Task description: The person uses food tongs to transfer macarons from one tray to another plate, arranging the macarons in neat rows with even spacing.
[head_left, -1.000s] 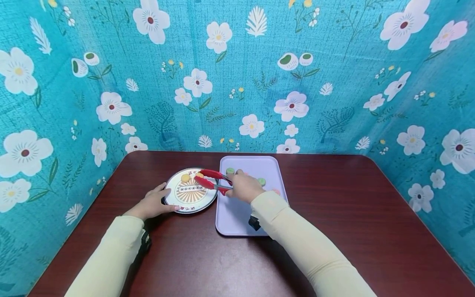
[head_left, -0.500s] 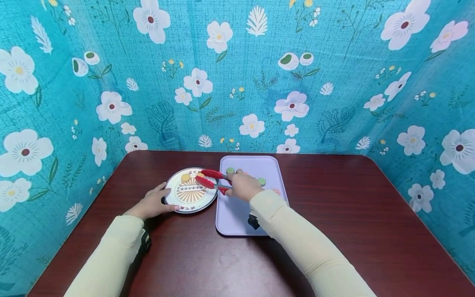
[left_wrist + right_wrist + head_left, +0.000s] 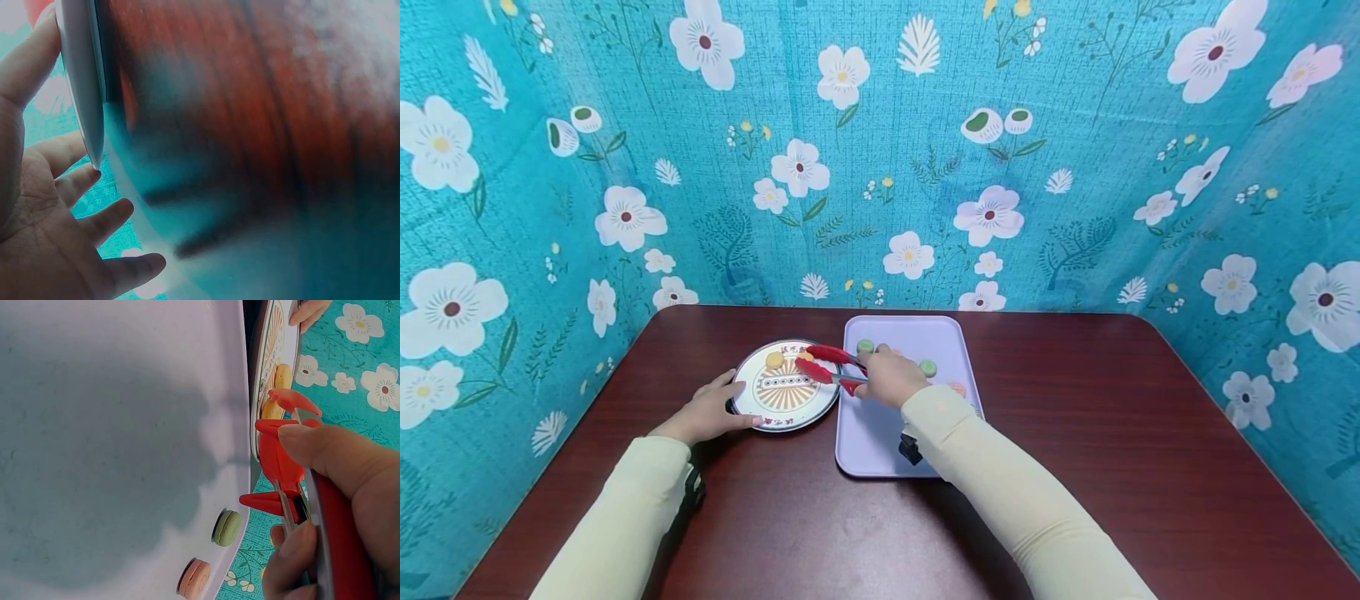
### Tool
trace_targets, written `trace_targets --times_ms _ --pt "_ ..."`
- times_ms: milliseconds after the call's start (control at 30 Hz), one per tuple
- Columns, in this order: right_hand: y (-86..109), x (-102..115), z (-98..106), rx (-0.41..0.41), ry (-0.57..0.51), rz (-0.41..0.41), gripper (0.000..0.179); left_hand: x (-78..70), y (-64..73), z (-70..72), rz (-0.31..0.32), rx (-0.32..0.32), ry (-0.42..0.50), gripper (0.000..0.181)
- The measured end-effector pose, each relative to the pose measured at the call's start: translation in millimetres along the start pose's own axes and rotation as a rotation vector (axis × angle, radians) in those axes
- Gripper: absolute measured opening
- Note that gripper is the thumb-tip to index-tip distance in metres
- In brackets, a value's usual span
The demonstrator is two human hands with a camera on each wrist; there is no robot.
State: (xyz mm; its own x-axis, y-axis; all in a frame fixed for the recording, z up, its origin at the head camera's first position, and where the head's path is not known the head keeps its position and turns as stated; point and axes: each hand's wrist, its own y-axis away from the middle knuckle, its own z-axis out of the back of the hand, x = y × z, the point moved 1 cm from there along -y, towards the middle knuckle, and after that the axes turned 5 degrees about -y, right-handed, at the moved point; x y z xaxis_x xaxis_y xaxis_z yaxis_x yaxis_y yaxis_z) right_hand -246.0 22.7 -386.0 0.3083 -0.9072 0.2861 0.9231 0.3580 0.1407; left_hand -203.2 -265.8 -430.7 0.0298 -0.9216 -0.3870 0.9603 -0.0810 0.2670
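Observation:
In the head view my left hand (image 3: 703,412) holds the left rim of a round white patterned plate (image 3: 786,421). Its thumb lies over the rim, and the left wrist view shows the other fingers spread around the edge. My right hand (image 3: 892,377) grips red-tipped tongs (image 3: 842,377) above the tray's left edge. The tong tips reach over the plate, spread to either side of a yellow macaron (image 3: 272,410); whether they touch it I cannot tell. Another yellow macaron (image 3: 774,360) lies to its left on the plate.
A lilac tray (image 3: 872,450) stands right beside the plate, partly under my right arm. On it lie green macarons (image 3: 928,367) and pink macarons (image 3: 194,579). The dark wooden table (image 3: 1075,400) ends at a blue flowered curtain (image 3: 880,167).
The tong tips have shifted very slightly to the right at the yellow macaron. My left hand and the plate have stayed where they were.

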Motion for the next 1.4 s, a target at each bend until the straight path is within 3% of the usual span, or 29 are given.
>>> trace_targets --times_ms 433,1400 --pt "-0.2 2.4 0.7 -0.018 0.021 0.013 0.051 1.0 0.1 -0.4 -0.001 0.000 0.016 0.101" --pt "-1.4 7.4 -0.5 -0.021 0.052 0.001 0.053 2.0 -2.2 -2.3 0.007 -0.009 0.000 0.104"
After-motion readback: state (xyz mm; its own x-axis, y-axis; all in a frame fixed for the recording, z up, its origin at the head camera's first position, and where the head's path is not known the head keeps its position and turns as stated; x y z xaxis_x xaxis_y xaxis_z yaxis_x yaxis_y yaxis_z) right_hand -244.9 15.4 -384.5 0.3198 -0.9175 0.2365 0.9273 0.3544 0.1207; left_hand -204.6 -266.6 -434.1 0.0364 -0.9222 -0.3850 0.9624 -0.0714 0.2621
